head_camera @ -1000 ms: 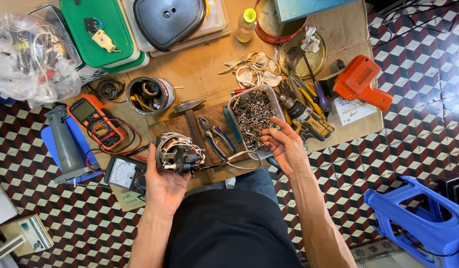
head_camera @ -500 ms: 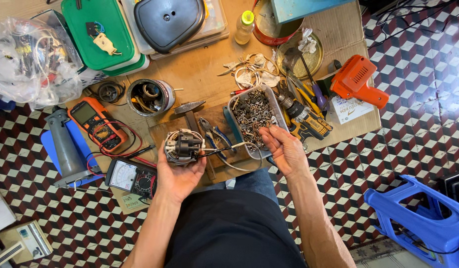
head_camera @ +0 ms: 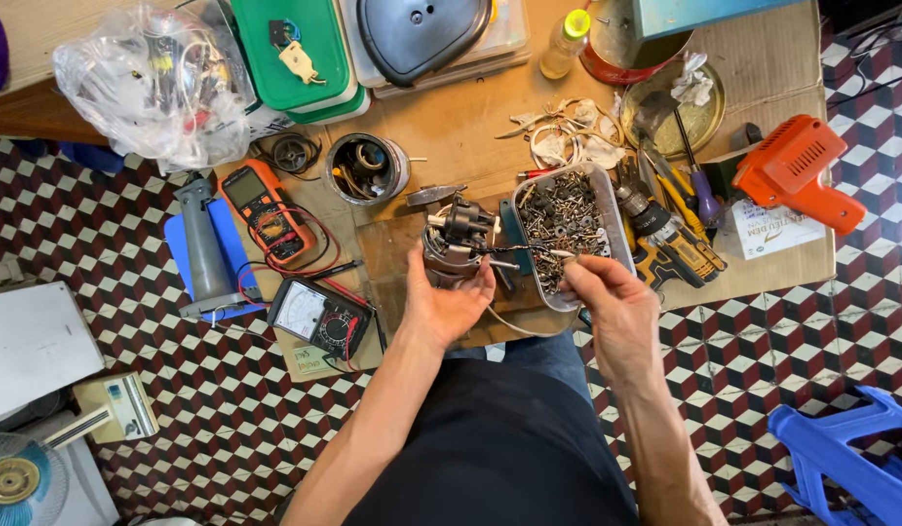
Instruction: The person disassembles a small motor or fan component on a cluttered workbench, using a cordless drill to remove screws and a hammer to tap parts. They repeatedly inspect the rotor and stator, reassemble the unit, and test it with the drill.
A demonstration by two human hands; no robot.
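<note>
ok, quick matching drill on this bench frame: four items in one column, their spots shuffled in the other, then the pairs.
Items:
1. small motor
2. tray of screws
3. orange multimeter
4. orange heat gun

Places:
A. far right of the cardboard, next to a printed card
B. held up in the left hand
C. left of the round metal tin, leads coiled beside it
D. just above the right hand, near the cordless drill

Pairs: 1-B, 2-D, 3-C, 4-A
</note>
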